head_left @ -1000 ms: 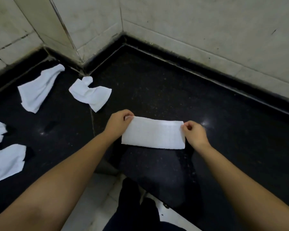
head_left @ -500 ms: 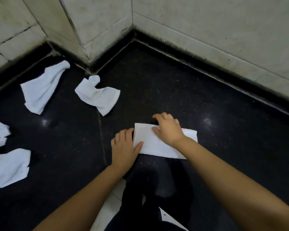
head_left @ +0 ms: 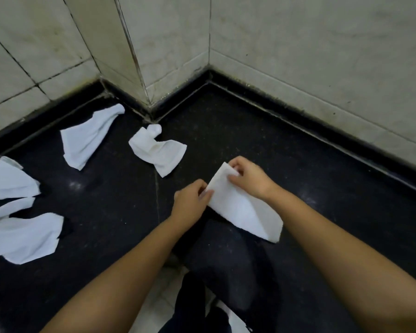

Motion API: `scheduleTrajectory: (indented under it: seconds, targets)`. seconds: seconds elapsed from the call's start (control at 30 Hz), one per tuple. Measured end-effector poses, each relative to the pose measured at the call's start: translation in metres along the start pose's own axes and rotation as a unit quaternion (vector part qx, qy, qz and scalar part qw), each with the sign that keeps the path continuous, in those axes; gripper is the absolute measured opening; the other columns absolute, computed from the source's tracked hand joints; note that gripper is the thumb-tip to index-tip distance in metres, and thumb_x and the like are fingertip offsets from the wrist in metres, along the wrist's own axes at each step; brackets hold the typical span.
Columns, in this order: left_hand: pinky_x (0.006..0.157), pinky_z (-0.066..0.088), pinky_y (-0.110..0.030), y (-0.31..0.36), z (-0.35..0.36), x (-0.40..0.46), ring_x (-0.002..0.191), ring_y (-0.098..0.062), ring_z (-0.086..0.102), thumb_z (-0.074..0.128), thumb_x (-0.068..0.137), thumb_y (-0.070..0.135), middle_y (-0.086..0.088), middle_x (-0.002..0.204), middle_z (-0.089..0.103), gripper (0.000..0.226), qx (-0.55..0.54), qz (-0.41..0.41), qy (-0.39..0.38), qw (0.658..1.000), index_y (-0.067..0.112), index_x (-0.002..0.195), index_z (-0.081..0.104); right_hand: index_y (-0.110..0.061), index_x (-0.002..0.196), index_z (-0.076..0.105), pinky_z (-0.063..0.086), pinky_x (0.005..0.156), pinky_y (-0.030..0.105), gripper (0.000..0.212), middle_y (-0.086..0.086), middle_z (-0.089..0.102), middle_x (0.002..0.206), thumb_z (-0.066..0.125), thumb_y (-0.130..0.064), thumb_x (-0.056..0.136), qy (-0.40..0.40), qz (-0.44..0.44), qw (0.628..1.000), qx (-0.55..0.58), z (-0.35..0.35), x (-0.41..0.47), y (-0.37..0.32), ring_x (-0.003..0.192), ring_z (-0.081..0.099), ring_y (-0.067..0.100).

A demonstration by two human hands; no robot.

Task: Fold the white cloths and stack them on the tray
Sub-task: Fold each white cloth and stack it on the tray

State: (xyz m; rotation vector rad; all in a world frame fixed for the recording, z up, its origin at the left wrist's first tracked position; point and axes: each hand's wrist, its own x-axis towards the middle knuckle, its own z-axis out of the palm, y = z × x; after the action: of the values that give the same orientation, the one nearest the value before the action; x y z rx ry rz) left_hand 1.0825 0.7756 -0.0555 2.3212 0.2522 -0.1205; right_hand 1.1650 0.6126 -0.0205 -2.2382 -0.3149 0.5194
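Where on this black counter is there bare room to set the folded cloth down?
Bare counter lies right of and beyond the hands, up to the wall skirting, and near the front edge at left. The left side is crowded with loose cloths. The left hand and right hand hold the folded cloth.

Folded white cloth [head_left: 244, 207]: a long strip lying aslant on the black counter [head_left: 298, 164], its near end flat, its far end lifted where you pinch it. Crumpled white cloth [head_left: 157, 150]: just beyond the folded cloth and to its left, one end twisted up. Loose white cloth [head_left: 87, 139]: farther left of the folded cloth, spread long. Three more white cloths [head_left: 22, 234]: well to the left of the folded cloth, rumpled, at your view's edge.
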Motion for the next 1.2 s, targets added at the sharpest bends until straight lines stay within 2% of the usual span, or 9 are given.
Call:
scheduleTrajectory:
  seconds: [0.1,0.23,0.33,0.43,0.7,0.83,0.97,1.07,1.2]
  targets:
    - [0.067,0.042,-0.03,0.043,-0.037,0.015,0.065,-0.009,0.049,0.058,0.09,0.024,0.004,0.068,0.053,0.015,-0.078,0.071,0.038,0.994,0.013,0.08,0.056,-0.022,0.094,0.065,0.046,0.072,0.026,0.01,-0.003,0.065,0.086,0.06,-0.016,0.089,0.083,-0.06,0.99,0.096,-0.039,-0.01,-0.013,0.079,0.059,0.01]
    - [0.064,0.04,-0.01,0.086,-0.071,0.006,0.068,0.003,0.051,0.06,0.09,0.015,0.006,0.076,0.059,0.008,-0.134,0.173,0.09,0.972,0.01,0.084,0.061,-0.029,0.086,0.065,0.048,0.075,0.019,0.021,-0.007,0.066,0.085,0.058,-0.01,0.092,0.147,-0.145,0.964,0.166,-0.068,-0.039,-0.033,0.081,0.061,0.005]
    - [0.069,0.042,-0.008,0.083,-0.07,-0.016,0.074,0.004,0.055,0.062,0.089,0.013,0.007,0.08,0.062,0.005,-0.161,0.185,0.069,0.967,0.009,0.086,0.063,-0.018,0.092,0.064,0.045,0.074,0.01,0.016,-0.008,0.064,0.084,0.058,-0.004,0.091,0.138,-0.16,0.963,0.168,-0.062,-0.066,-0.026,0.076,0.058,-0.006]
    - [0.075,0.045,-0.009,0.048,-0.046,-0.043,0.08,0.003,0.059,0.064,0.087,0.014,0.004,0.086,0.067,0.007,-0.158,0.144,0.003,0.977,0.009,0.091,0.068,-0.011,0.092,0.065,0.044,0.073,0.01,0.01,-0.007,0.064,0.081,0.06,-0.003,0.09,0.088,-0.119,0.978,0.149,-0.035,-0.092,0.009,0.072,0.057,-0.008]
    - [0.08,0.051,-0.028,-0.02,0.015,-0.087,0.081,-0.003,0.064,0.065,0.087,0.016,0.006,0.085,0.07,0.005,-0.122,0.055,-0.134,0.982,0.016,0.085,0.069,-0.029,0.072,0.061,0.04,0.065,0.01,0.025,-0.021,0.061,0.065,0.061,-0.011,0.09,-0.051,0.031,0.991,0.121,0.022,-0.145,0.074,0.064,0.053,-0.008]
    - [0.072,0.049,-0.023,-0.006,0.014,-0.046,0.08,-0.01,0.063,0.063,0.088,0.02,0.0,0.085,0.068,0.006,-0.12,0.019,-0.086,0.989,0.015,0.087,0.067,-0.018,0.074,0.063,0.042,0.069,0.023,0.017,0.001,0.059,0.074,0.06,-0.019,0.091,-0.004,0.086,0.981,0.174,0.016,-0.114,0.07,0.07,0.053,0.01]
    - [0.069,0.044,-0.021,0.006,0.02,0.007,0.078,-0.012,0.059,0.063,0.088,0.023,-0.003,0.084,0.065,0.01,-0.071,-0.017,-0.05,0.996,0.013,0.089,0.065,-0.004,0.085,0.063,0.04,0.068,0.029,0.017,0.002,0.055,0.073,0.057,-0.018,0.091,0.085,0.144,0.975,0.15,0.017,-0.067,0.068,0.07,0.049,0.013]
    - [0.071,0.045,-0.027,0.005,0.026,0.036,0.082,-0.016,0.059,0.06,0.089,0.027,-0.002,0.086,0.062,0.012,-0.017,-0.027,-0.048,0.998,0.015,0.086,0.061,-0.012,0.086,0.06,0.04,0.06,0.026,0.011,-0.003,0.054,0.073,0.054,-0.019,0.092,0.127,0.166,0.974,0.085,0.022,-0.039,0.067,0.07,0.05,0.013]
    - [0.086,0.047,-0.037,-0.003,0.036,0.05,0.092,-0.02,0.057,0.058,0.09,0.03,-0.001,0.092,0.057,0.015,0.094,-0.007,-0.03,0.995,0.016,0.091,0.061,-0.016,0.095,0.057,0.048,0.078,0.037,0.01,0.003,0.061,0.096,0.05,-0.024,0.093,0.133,0.18,0.974,-0.043,0.031,-0.023,0.065,0.085,0.059,0.022]
